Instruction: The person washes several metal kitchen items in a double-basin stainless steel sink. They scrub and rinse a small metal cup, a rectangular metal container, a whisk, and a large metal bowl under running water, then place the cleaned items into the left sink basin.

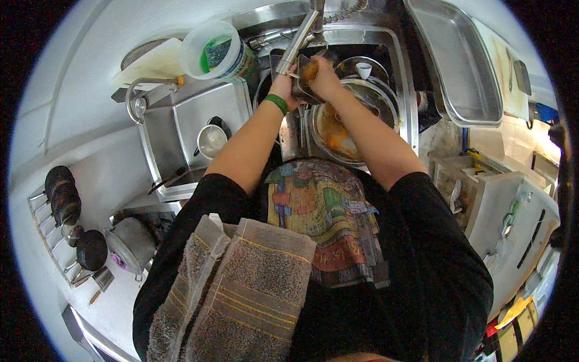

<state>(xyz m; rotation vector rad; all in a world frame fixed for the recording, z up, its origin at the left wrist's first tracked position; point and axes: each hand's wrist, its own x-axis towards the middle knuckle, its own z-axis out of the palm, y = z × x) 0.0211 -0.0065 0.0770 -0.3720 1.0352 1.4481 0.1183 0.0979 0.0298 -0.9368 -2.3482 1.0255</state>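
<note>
Beneath the metal faucet (300, 41), both my hands are together over the sink (405, 90). My left hand (282, 89), with a green band at the wrist, is closed on a see-through container (306, 90). Close against its right side, my right hand (326, 79) has bent fingers beside an orange-brown patch; whether that is a scrubber or food residue I cannot tell. Below my hands lies a large round metal pan (338, 137) smeared with orange residue. A small white cup (363, 70) stands among the dishes behind it.
Left of the faucet stands a clear bucket (205, 37) with a green scrubber (216, 54) inside. A second basin (158, 120) sits at left near a metal cup (212, 141). A perforated tray (463, 66) leans at right. Dark pans (65, 202) hang at far left.
</note>
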